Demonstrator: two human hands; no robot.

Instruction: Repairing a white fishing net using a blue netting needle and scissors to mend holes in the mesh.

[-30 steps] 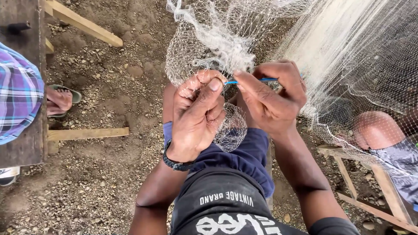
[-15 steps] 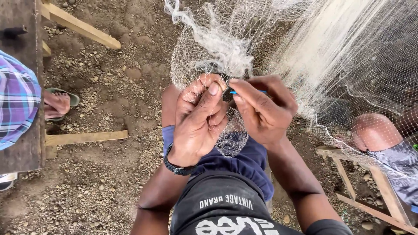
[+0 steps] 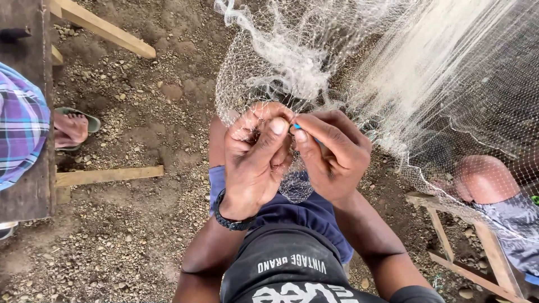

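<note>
A fine white fishing net (image 3: 337, 62) hangs down from the top of the head view and drapes over my knees. My left hand (image 3: 255, 160) pinches a fold of its mesh between thumb and fingers, a black watch on the wrist. My right hand (image 3: 331, 154) is closed around a thin blue netting needle (image 3: 297, 128), whose tip meets my left thumb. Both hands touch at the net's lower edge, above my blue shorts (image 3: 303, 216).
Gravelly dirt ground lies below. A dark wooden bench (image 3: 25, 179) with pale wooden legs stands at left, with another person in a plaid shirt (image 3: 19, 126) and a sandalled foot (image 3: 70, 129). At right, a second person's knee (image 3: 483, 179) shows behind the net, near a wooden frame (image 3: 449, 247).
My two hands have drawn closer together, the right hand bringing the blue needle's tip to my left thumb. The net shifted slightly with them.
</note>
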